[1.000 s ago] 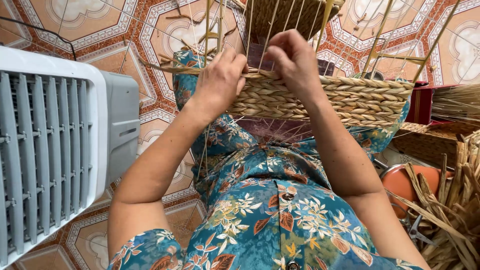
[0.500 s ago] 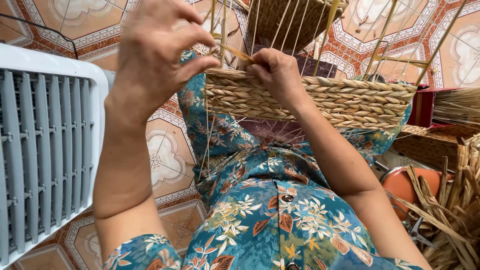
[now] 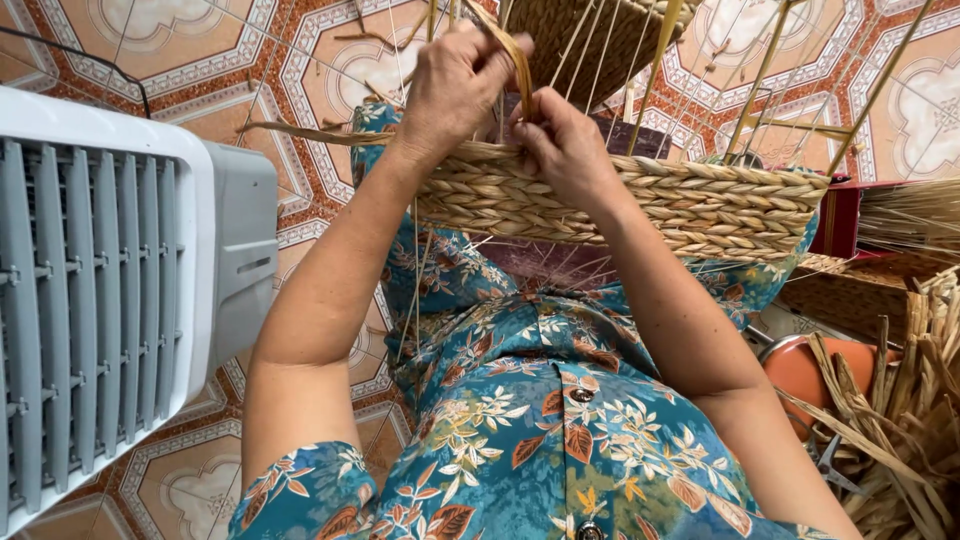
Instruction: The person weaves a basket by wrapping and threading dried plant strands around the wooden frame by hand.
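Half-woven seagrass basket (image 3: 690, 205) is propped on the lap, rim facing the body, so the top row stays in reach. Flat seagrass strand (image 3: 515, 70) is pinched in the left hand (image 3: 462, 85); right hand (image 3: 565, 150) grip is closed on the rim weave beside an upright stake (image 3: 660, 50), bracing it. Versus 0.5 s ago: left hand lowered, brought against the right.

A white fan (image 3: 110, 300) with grey slats stands at the left on the patterned tile floor (image 3: 200, 60). At the right lie loose dried reeds (image 3: 900, 400), over an orange bowl (image 3: 810, 370). Behind them sits a red box (image 3: 845, 215) beside a straw bundle (image 3: 915, 215).
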